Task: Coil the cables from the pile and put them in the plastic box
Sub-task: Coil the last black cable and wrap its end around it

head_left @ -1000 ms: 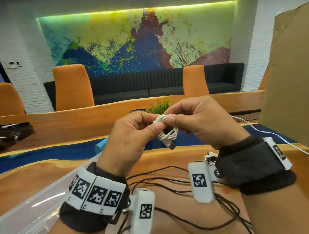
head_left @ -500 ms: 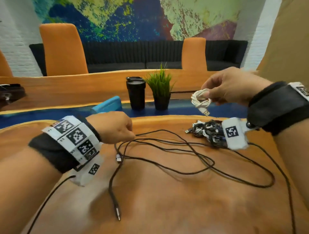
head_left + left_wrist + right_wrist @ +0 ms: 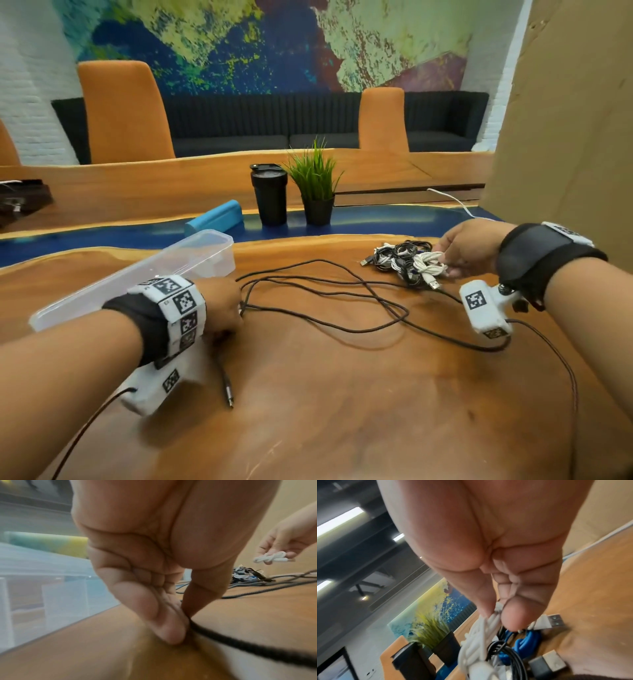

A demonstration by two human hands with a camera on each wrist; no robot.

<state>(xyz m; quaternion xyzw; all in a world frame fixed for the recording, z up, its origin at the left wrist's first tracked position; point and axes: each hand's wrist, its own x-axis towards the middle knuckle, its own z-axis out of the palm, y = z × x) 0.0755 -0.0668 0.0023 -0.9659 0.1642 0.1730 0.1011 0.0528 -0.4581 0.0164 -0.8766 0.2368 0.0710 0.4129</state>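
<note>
A clear plastic box (image 3: pixel 191 255) stands at the table's left, beside my left hand (image 3: pixel 236 308). That hand (image 3: pixel 185 622) pinches a loose black braided cable (image 3: pixel 240 642) between thumb and fingertips, down at the wooden tabletop. The black cable (image 3: pixel 342 298) sprawls in loops across the table's middle. At the right my right hand (image 3: pixel 445 265) holds a coiled white cable (image 3: pixel 426 263) down on a pile of coiled cables (image 3: pixel 397 255). In the right wrist view the hand (image 3: pixel 498 615) pinches the white coil (image 3: pixel 481 635) over blue (image 3: pixel 527 639) and black coils.
A black cup (image 3: pixel 269 193), a potted plant (image 3: pixel 317 185) and a blue case (image 3: pixel 214 217) stand behind the box. A cardboard sheet (image 3: pixel 565 120) rises at the right. A thin white cable (image 3: pixel 455 202) runs along the far table edge.
The hands have parted. My right hand carried the white coil right and down onto the pile. My left hand dropped to the table and took hold of the loose black cable.
</note>
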